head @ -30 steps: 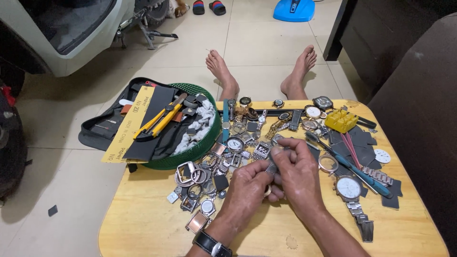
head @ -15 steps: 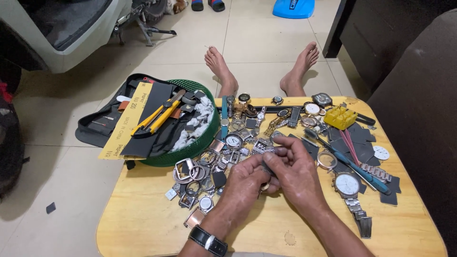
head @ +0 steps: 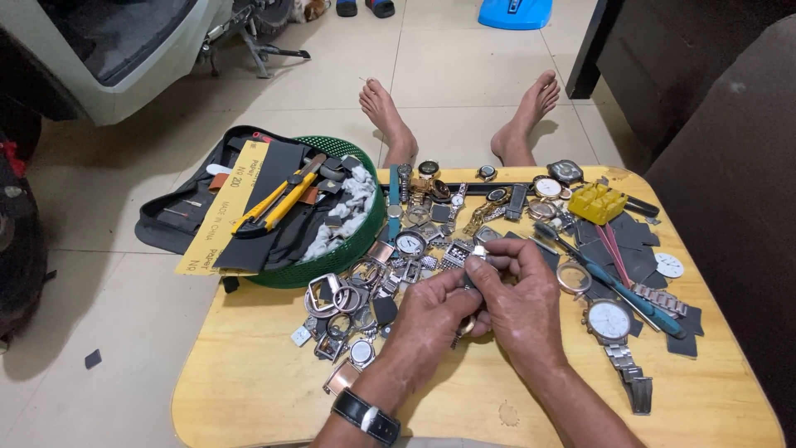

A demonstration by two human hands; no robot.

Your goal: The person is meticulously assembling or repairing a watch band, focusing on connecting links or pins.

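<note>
a small metal watch part (head: 478, 253) is pinched between the left hand (head: 435, 311) and right hand (head: 518, 299), both closed on it. the work on it appears mid-way; loose cases and watches (head: 609, 319) are left spread over the surface (head: 265, 390).

Hands now a touch higher over the table (head: 249, 390), left hand (head: 427, 319) and right hand (head: 518, 294) pressed closer together, fingertips raised, small silver watch part (head: 478, 251) lifted up between them, clearer of the scattered pile.
</note>
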